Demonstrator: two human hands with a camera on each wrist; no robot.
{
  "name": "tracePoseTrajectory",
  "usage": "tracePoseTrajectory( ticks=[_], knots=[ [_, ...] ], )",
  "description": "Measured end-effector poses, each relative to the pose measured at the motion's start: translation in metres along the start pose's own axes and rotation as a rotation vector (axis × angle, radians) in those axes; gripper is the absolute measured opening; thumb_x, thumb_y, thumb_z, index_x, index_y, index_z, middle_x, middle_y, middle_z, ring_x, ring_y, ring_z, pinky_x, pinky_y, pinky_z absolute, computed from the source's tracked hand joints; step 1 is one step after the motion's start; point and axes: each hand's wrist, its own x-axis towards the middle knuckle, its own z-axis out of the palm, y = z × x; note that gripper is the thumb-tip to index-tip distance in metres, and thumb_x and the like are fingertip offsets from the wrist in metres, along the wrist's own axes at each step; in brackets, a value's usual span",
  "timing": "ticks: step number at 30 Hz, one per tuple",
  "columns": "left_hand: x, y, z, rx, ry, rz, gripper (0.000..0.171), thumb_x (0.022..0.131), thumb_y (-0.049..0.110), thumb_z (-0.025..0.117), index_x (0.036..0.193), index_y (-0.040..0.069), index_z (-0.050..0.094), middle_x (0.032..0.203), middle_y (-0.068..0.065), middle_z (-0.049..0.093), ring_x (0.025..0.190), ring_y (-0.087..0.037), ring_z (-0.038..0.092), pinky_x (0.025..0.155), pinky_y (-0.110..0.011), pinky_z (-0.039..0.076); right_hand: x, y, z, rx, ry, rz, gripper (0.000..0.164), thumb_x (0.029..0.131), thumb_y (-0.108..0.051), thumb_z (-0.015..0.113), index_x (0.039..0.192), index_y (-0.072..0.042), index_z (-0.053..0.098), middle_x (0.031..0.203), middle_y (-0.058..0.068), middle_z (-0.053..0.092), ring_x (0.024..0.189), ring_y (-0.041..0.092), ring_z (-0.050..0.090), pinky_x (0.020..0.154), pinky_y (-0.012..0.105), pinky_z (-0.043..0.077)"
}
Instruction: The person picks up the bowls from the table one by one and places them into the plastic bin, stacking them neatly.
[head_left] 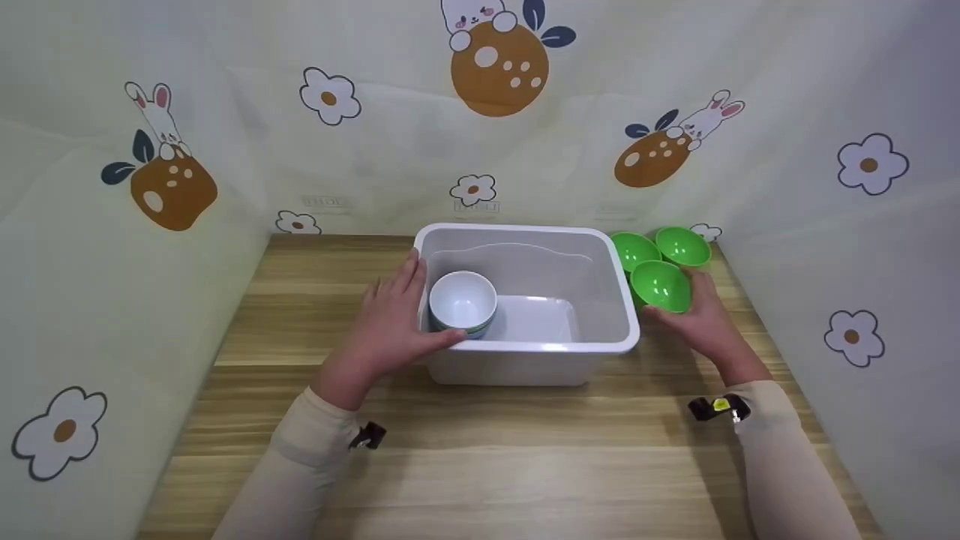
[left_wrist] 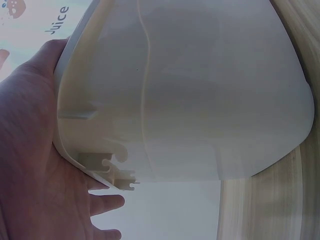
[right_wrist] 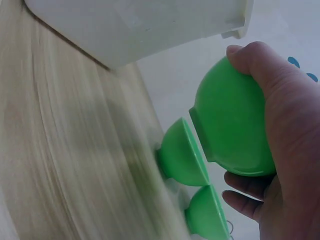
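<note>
My right hand [head_left: 701, 319] grips a green bowl [head_left: 661, 286] by its rim; in the right wrist view this bowl [right_wrist: 235, 120] is off the table, tilted, with its foot ring showing. Two more green bowls [head_left: 634, 250] [head_left: 683, 246] stand behind it at the right end of a white plastic bin [head_left: 510, 367]. On the bin's left front corner rests my left hand [head_left: 394, 322], its fingers extended along the rim and the thumb over the front edge. Inside the bin, at the left, sits a stack of bowls with a white bowl [head_left: 463, 300] on top.
The bin stands on a wood-grain table [head_left: 525, 465], near its back edge. Patterned sheeting [head_left: 390, 157] with rabbits, oranges and flowers hangs behind and at both sides. A small dark wrist camera [head_left: 367, 436] sits at the left sleeve, another [head_left: 718, 408] at the right.
</note>
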Motion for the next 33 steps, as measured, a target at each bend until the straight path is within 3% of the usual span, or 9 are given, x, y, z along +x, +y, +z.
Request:
tracePoseTrajectory(
  ticks=[14, 29, 33],
  knots=[
    [-0.001, 0.001, -0.001, 0.003, -0.017, -0.004, 0.140, 0.083, 0.090, 0.068, 0.176, 0.001, 0.014, 0.186, -0.015, 0.001, 0.171, -0.034, 0.007, 0.133, -0.069, 0.004, 0.001, -0.016, -0.015, -0.001, -0.023, 0.011, 0.119, 0.090, -0.043, 0.093, 0.169, 0.008, 0.021, 0.166, 0.034, 0.031, 0.155, 0.054, 0.033, 0.124, 0.076, 0.028],
    [0.000, 0.002, -0.001, 0.003, -0.005, -0.006, 0.134, 0.086, 0.079, 0.077, 0.175, -0.001, 0.017, 0.185, -0.017, 0.006, 0.169, -0.041, 0.016, 0.133, -0.069, 0.008, 0.000, -0.036, -0.024, 0.010, -0.023, 0.005, 0.118, 0.091, -0.045, 0.092, 0.173, 0.000, 0.019, 0.168, 0.031, 0.029, 0.150, 0.053, 0.036, 0.119, 0.078, 0.034],
    [0.000, 0.002, -0.001, 0.020, -0.011, -0.008, 0.137, 0.084, 0.085, 0.073, 0.175, 0.000, 0.017, 0.185, -0.017, 0.006, 0.169, -0.040, 0.016, 0.133, -0.069, 0.010, 0.001, -0.041, -0.025, 0.001, -0.016, 0.006, 0.120, 0.091, -0.048, 0.092, 0.174, -0.002, 0.019, 0.170, 0.029, 0.028, 0.152, 0.052, 0.035, 0.118, 0.080, 0.034]
  ],
)
